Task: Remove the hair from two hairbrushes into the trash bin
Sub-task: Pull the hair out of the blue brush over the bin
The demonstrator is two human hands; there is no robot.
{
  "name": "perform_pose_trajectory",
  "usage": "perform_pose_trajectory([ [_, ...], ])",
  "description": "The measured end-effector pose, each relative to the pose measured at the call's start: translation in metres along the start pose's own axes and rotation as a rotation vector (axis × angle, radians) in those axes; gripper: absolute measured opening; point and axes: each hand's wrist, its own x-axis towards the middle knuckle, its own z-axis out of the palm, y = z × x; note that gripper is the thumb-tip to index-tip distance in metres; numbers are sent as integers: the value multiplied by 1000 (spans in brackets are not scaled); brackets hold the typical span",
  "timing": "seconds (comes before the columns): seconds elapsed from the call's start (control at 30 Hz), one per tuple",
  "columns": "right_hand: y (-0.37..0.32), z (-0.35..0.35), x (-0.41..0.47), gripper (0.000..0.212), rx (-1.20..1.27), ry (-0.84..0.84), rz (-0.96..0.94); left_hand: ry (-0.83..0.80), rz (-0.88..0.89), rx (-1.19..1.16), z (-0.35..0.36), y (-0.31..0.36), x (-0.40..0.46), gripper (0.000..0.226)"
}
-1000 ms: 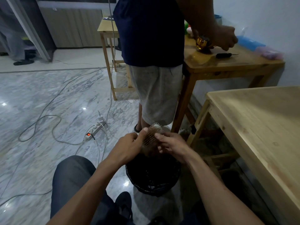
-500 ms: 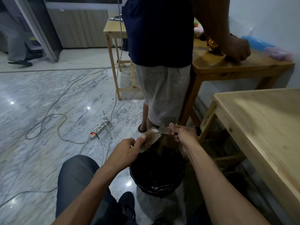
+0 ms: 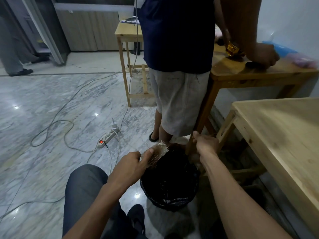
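Observation:
My left hand (image 3: 130,163) grips a hairbrush (image 3: 156,153) with pale bristles, tilted, over the near-left rim of the black-lined trash bin (image 3: 174,204) that stands on the floor between my legs and a table. My right hand (image 3: 205,145) is off the brush, over the bin's far-right rim, with its fingers closed. A brownish tuft of hair (image 3: 194,158) hangs blurred beneath it. I see no second hairbrush clearly.
A person in grey shorts (image 3: 177,100) stands just beyond the bin, working at a dark wooden table (image 3: 241,75). A pale wooden table (image 3: 284,135) fills the right. A power strip (image 3: 107,138) and loose cables lie on the marble floor at left. My knee (image 3: 82,187) is left of the bin.
My right hand has pulled away from the brush to the right, drawing hair off with it. My left hand has kept the brush over the bin.

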Motion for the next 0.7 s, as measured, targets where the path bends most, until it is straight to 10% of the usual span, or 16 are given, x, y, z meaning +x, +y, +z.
perform_pose_trajectory([
  [0.43,16,-10,-25,27,-269,-717,-294,56,74,220,17,15,-3,64],
  [0.7,24,2,-18,9,-250,-340,-243,19,83,198,20,23,-4,63],
])
